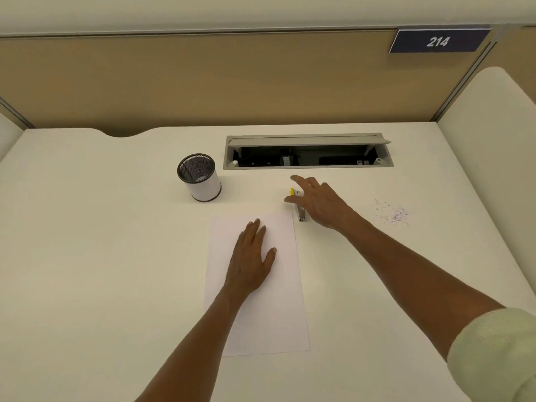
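One cream-white desk [101, 256], smooth and matte with rounded corners, is sitting in a cubicle. A tan fabric partition [203, 82] is running along the back, carrying one dark blue sign [438, 41] reading 214. One grey rectangular cable tray [307, 136] is standing open in the desktop, dark inside. One round black mesh cup [203, 181] with a white wrap is standing left of the tray.

One plain white sheet of paper [275, 314] is lying flat near the middle of the desk. The left hand [249, 262] is resting palm-down on its upper half, fingers straight and close together, gripping nothing.

One small stapler [301, 213], silver metal with a yellow end, is lying just beside the sheet's top right corner. The right hand [322, 201] is hovering over it with fingers spread and not closed on anything; whether it is touching is impossible to tell.

A scatter of tiny pale scraps [391, 213] is lying right of the stapler. One pale green sleeve [493, 349] is showing on the right arm.
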### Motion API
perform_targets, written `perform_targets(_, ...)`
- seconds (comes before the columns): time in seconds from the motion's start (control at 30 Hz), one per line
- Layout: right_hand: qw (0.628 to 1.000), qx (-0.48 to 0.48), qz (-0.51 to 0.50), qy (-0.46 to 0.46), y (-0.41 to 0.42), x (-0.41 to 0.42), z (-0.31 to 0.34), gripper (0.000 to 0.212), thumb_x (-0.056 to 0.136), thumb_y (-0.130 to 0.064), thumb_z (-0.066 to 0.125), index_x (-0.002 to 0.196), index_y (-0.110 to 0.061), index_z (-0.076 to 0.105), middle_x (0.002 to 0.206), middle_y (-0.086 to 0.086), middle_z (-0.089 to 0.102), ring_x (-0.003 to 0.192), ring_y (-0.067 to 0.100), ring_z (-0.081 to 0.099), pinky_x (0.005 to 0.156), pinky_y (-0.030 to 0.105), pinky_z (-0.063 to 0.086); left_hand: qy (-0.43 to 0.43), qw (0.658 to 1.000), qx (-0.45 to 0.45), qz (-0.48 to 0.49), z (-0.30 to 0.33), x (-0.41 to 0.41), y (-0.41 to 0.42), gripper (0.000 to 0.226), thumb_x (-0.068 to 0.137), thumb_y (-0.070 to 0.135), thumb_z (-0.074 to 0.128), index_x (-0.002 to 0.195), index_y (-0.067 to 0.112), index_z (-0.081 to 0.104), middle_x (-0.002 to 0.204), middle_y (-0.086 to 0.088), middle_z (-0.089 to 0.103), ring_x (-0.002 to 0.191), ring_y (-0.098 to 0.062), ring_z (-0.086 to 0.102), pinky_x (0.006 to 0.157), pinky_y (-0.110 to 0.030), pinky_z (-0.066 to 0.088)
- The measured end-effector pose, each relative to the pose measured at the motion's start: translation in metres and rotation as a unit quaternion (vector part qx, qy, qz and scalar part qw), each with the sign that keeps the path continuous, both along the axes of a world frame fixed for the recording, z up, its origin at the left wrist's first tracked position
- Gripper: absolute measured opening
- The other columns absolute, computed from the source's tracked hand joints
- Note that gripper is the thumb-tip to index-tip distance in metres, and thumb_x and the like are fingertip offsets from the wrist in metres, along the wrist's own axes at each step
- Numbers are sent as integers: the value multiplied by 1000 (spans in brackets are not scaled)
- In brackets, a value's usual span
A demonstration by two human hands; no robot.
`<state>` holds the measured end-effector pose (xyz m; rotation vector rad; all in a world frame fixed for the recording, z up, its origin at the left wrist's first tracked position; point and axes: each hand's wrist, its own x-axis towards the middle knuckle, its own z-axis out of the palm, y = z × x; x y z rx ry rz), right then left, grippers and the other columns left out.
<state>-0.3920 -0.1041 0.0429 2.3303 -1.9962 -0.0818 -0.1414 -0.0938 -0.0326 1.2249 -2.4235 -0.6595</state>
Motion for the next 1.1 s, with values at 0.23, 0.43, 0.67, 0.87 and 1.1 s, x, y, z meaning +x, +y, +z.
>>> perform_targets(0.23,999,21,12,-27,-5,-1,-1,13,89,-11,62,96,-19,69,150,6,34,108,26,45,76,38,49,-27,999,-33,4,-6,-1,1,62,99,44,40,149,8,45,164,-7,30,153,-23,25,123,-40,24)
perform_targets(0.43,998,-8,50,44,-11,-11,-12,13,80,-3,63,89,-11,61,105,9,66,99,30,54,76,41,40,-47,998,-50,-3,-6,0,-1,58,99,44,40,151,19,45,163,-8,30,151,-27,27,121,-42,28)
perform_targets(0.67,957,102,-152,-225,13,-3,-3,18,89,-28,61,101,-15,58,88,1,65,77,23,58,65,32,42,-84,995,-48,-22,-5,-2,-1,55,100,43,32,154,31,38,168,-4,18,155,-25,16,122,-40,20)
perform_targets(0.87,634,179,-315,-683,46,16,-3,20,89,-21,65,103,-9,71,79,8,60,58,21,57,55,30,47,-74,996,-35,-24,-4,2,-2,56,96,43,36,150,29,45,165,-5,25,153,-27,20,121,-43,25)
perform_targets(1.1,541,176,-346,-746,61,29,-13,29,94,-25,57,107,-3,70,78,5,60,60,18,49,54,28,41,-75,997,-27,1,0,-8,7,58,93,35,37,149,25,46,165,-9,25,154,-29,16,125,-47,16)
